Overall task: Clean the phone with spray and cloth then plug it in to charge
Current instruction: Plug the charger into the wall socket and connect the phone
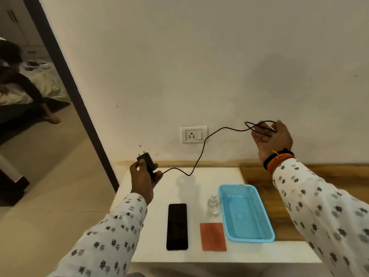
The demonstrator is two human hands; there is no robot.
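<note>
A black phone (177, 226) lies face up on the white table (151, 252). Right of it lie an orange cloth (213, 236) and, behind that, a clear spray bottle (213, 205). My left hand (142, 177) grips a black charger adapter (146, 161) with its pins pointing up, below and left of the wall socket (194, 134). A black cable (199, 154) runs from the adapter up to my right hand (272, 139), which holds the cable's looped end between thumb and fingers, raised to the right of the socket.
A light blue plastic basket (246, 211) stands right of the bottle, partly on a wooden surface (265, 176). A dark door frame (65, 76) runs down the left. A person sits on a bed (30, 84) in the room beyond.
</note>
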